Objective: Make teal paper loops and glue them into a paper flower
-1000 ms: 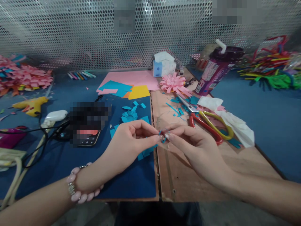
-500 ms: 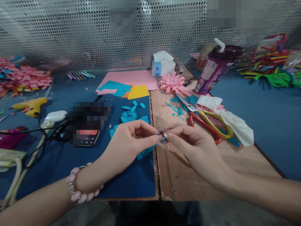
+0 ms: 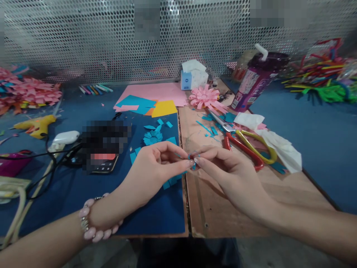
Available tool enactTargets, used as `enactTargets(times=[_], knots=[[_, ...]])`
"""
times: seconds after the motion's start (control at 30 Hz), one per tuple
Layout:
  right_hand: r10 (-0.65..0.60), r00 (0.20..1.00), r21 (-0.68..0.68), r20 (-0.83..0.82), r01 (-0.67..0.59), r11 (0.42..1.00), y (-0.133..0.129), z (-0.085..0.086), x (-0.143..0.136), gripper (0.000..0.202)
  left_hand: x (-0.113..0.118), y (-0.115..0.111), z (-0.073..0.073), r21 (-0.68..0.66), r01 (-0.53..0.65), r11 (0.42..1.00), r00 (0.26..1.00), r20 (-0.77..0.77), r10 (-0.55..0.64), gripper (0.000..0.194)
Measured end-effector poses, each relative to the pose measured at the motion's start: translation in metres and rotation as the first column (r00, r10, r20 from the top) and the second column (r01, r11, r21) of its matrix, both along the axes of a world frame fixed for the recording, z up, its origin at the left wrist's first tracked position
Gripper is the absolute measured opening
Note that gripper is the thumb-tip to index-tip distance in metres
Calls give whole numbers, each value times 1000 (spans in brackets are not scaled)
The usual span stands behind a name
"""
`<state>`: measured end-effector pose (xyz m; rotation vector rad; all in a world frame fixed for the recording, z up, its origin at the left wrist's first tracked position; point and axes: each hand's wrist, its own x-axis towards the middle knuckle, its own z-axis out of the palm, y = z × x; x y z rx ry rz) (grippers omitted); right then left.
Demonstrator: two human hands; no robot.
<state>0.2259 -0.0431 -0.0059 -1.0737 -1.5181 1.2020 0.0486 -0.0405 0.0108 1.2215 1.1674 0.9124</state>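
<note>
Both hands [image 3: 192,163] pinch a tiny blue paper piece [image 3: 193,158].

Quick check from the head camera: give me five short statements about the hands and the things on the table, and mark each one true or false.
1. Both hands pinch one small blue paper piece between their fingertips. True.
2. The left hand wears a pink bead bracelet at the wrist. True.
3. The right hand holds the scissors. False: they lie on the wooden board, beyond the hand.
4. The finished paper flower near the bottle is yellow. False: it is pink.
5. The glue gun lies far to the left. True.
</note>
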Motion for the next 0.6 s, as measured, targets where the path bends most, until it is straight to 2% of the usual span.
enactTargets(times=[0.23,0.6], knots=[[33,999,-16,-43,-34,999,0,1,0,11,-1,-2,-1,45,-2,999,996,-89,5,24],[30,998,-48,-60,-33,998,-1,0,0,11,0,-3,0,64,-6,998,995,-97,12,26]])
